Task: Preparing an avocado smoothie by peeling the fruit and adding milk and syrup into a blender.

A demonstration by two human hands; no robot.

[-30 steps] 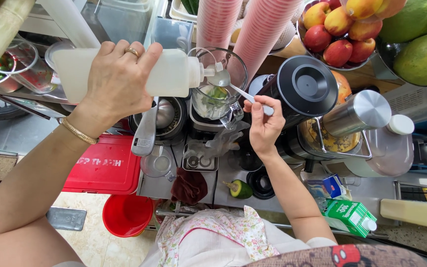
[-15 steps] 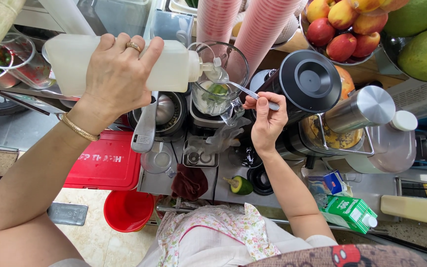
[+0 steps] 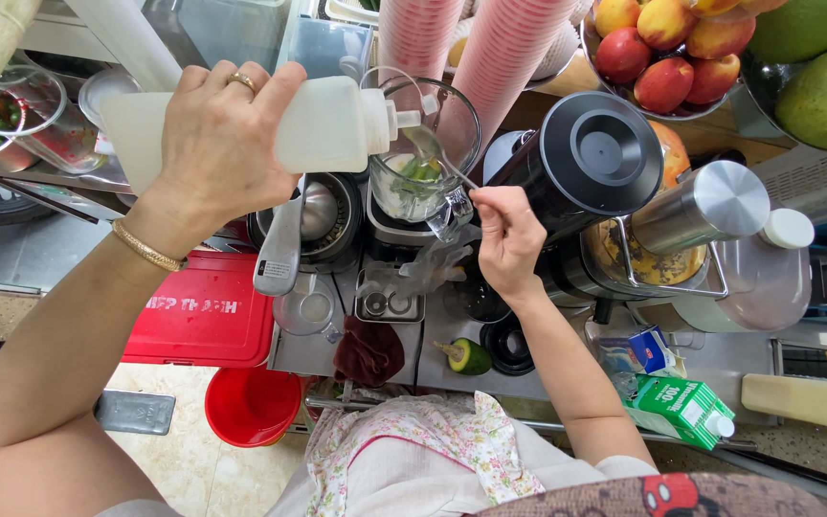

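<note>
With the squeeze bottle [image 3: 270,129] gripped in the closed left hand [image 3: 217,144], its nozzle is best kept over the blender jug [image 3: 423,158] at centre, while the spoon [image 3: 437,158] pinched in the right hand [image 3: 509,239] is held low inside.

Crowded grey metal counter [image 3: 720,359] under even daylight; beige speckled tile floor [image 3: 184,460] below; round red plastic bucket [image 3: 251,407] on floor; red plastic crate lid [image 3: 198,316] beside

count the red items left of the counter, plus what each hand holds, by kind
Red lidded box: 1
Red bucket: 1
White squeeze bottle in left hand: 1
Spoon in right hand, over blender jar: 1
Total: 4
</note>
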